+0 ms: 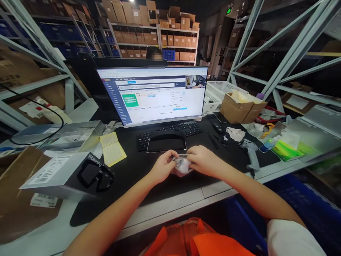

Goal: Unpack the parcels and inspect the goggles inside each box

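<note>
Between my two hands, above the near part of the black desk mat (144,177), is a small, pale grey pouch (182,173) with its mouth spread apart. Something whitish shows inside, too small to name. My left hand (165,165) pinches the pouch's left rim between thumb and fingers. On the opposite rim, the fingers of my right hand (201,160) are closed. Just beyond them, a dark, curved item (166,141) with a pale outline at its lower edge lies in front of the black keyboard (191,128); I cannot tell what it is.
A lit monitor (154,96) stands behind the keyboard. On the left are a goggles box (71,174) and a yellow note pad (112,148). To the right lie a handheld scanner (252,154), a crumpled pale cloth (235,134), a green tissue pack (286,149) and a cardboard box (236,108).
</note>
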The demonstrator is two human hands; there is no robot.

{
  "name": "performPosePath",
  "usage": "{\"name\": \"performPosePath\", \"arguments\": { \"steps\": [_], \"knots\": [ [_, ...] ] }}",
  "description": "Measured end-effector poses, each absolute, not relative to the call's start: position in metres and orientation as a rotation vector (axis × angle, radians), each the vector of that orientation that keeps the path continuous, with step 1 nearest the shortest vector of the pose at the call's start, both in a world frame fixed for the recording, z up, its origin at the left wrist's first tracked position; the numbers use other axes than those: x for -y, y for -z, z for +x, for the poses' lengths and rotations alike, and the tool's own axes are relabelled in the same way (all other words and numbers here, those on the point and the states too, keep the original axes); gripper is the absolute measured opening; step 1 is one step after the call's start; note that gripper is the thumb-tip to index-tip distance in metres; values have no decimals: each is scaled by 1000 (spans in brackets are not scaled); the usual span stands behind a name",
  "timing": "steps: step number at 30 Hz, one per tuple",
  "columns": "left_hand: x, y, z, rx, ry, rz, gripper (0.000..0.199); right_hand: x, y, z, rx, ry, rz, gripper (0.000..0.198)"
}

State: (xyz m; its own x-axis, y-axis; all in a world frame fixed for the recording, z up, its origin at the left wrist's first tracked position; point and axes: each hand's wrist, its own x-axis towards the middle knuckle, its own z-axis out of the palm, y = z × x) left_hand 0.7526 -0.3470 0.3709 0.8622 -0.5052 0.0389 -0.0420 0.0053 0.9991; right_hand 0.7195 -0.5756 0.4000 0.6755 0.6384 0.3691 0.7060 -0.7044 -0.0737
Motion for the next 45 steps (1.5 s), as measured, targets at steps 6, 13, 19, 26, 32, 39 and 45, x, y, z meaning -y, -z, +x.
{"name": "performPosePath", "arguments": {
  "steps": [6, 13, 19, 26, 32, 39, 45],
  "knots": [
    [328, -340, 750, 708, 32, 1860, 87, 588, -400, 723, 977, 480, -2218, 10],
    [309, -337, 741, 784, 97, 2162, 46, 597, -394, 730, 279, 342, -1461, 24],
    [315, -345, 739, 590, 147, 1933, 58, 581, -363, 730, 109, 103, -1220, 36],
    [271, -327, 735, 127, -84, 1955, 38, 622, -349, 740, -127, 178, -1117, 38],
    [236, -354, 723, -266, 170, 1301, 51, 662, -326, 756, -359, -97, -1311, 25],
    [297, -423, 705, -256, 127, 957, 23, 656, -338, 750, -401, 68, -1640, 36],
    [397, -435, 685, 509, 385, 1266, 35, 622, -344, 637, 9, -18, -1286, 70]
  ]
}}
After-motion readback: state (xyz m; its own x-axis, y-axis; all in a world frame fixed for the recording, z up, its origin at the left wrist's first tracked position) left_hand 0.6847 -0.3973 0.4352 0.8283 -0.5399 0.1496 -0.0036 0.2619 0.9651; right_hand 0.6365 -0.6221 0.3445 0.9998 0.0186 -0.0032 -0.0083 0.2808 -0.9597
